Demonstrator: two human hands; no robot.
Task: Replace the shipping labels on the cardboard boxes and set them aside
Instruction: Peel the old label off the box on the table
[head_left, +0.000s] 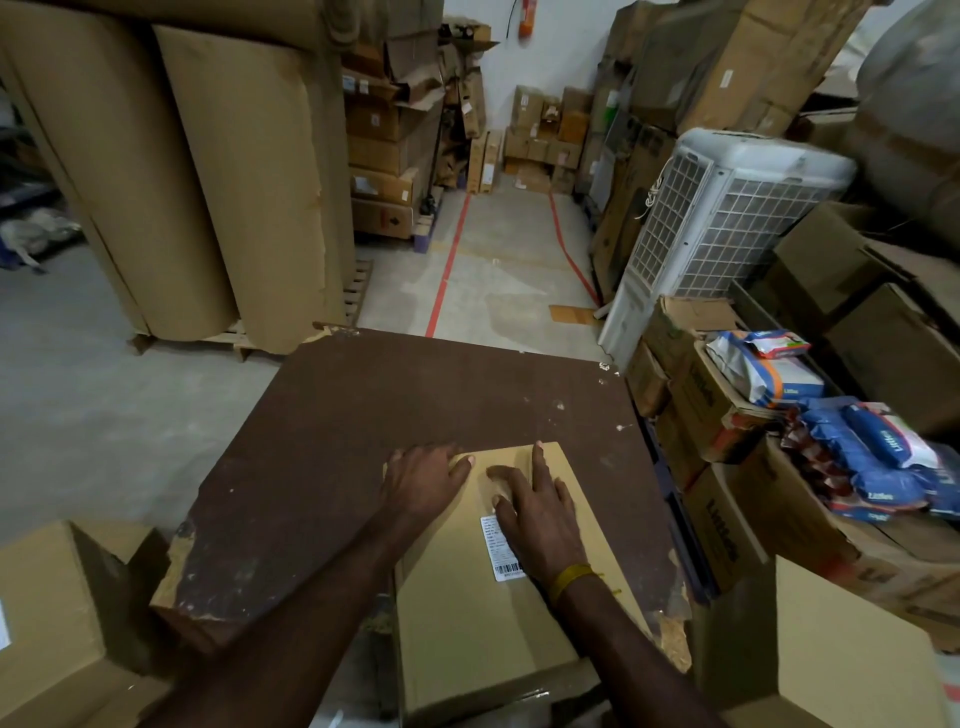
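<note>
I press my right hand (537, 512), fingers spread, on the label (501, 553); my left hand (423, 480), fingers together, steadies the box (478, 623) at the table's (363, 415) near edge.

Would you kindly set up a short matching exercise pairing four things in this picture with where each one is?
Things:
1. shipping label
2. left hand
3. air cooler
4. blue packets

Places:
A. on top of open cartons at the right
B. standing on the floor beyond the table, to the right
C. on the cardboard box, partly under the right hand
D. flat over the box's far left corner

Pairs: 1-C, 2-D, 3-B, 4-A
</note>
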